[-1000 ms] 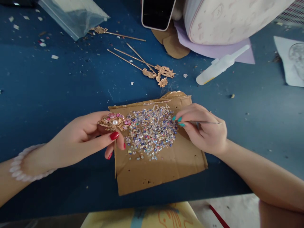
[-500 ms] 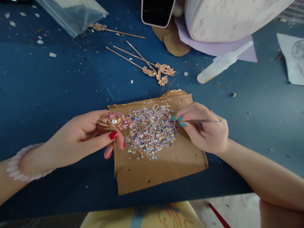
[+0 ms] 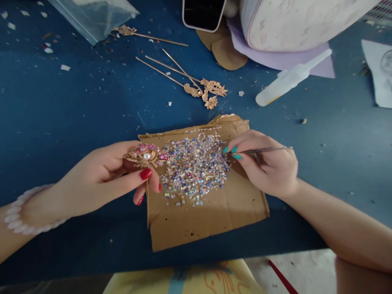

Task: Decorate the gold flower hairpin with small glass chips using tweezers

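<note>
Pinched in my left hand [image 3: 113,175] is a gold filigree ornament [image 3: 146,156] with pink stones and a white pearl at its centre. My right hand [image 3: 265,165] is closed round thin metal tweezers [image 3: 260,150], whose tips point left into a spread of small iridescent stones [image 3: 196,171]. Whether the tips grip a stone is too small to tell. The stones lie on a piece of brown cardboard [image 3: 208,228] between both hands, mostly clear, blue and pink. The ornament hangs over the cardboard's left edge, beside the stones.
Behind the cardboard lie several gold hairpins [image 3: 211,87]. Further back are a plastic bag [image 3: 94,16], a phone [image 3: 202,14], a white patterned case [image 3: 294,24] on purple paper, and a white plastic applicator [image 3: 288,83]. A paper sheet [image 3: 379,77] rests at the right.
The tweezers in my right hand have turned slightly and show more of their length; that hand has shifted a little right. My left hand holds the ornament almost still.
</note>
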`<state>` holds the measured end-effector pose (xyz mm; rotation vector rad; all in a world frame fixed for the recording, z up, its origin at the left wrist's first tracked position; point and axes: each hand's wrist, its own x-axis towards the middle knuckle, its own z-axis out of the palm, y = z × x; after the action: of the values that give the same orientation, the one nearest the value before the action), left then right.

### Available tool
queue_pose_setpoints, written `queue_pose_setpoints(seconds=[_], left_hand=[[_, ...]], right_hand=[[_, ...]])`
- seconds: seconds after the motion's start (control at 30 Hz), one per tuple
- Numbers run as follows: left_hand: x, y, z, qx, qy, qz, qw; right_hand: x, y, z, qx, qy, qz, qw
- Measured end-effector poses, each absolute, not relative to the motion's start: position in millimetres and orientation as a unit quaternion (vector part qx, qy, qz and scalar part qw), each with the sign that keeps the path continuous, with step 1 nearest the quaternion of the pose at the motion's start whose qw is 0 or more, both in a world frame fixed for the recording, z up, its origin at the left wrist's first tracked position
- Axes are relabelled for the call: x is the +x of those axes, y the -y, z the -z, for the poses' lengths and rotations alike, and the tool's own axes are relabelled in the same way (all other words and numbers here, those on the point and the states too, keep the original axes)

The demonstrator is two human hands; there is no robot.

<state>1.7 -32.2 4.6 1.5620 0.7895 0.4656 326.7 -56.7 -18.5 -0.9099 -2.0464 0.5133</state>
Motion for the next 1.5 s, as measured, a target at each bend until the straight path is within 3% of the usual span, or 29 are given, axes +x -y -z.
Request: queue_pose_setpoints(seconds=[0.6,1.5], left_hand=[[-2,33,-5,0.691,-0.343,-0.200,0.604],[5,29,-3,0.614,-0.312,-0.177,0.703]], right_hand=[[340,52,17,-0.407,0.786,-0.149,0.441],[295,59,-15,-0.279,0.795,-0.256,0.473]])
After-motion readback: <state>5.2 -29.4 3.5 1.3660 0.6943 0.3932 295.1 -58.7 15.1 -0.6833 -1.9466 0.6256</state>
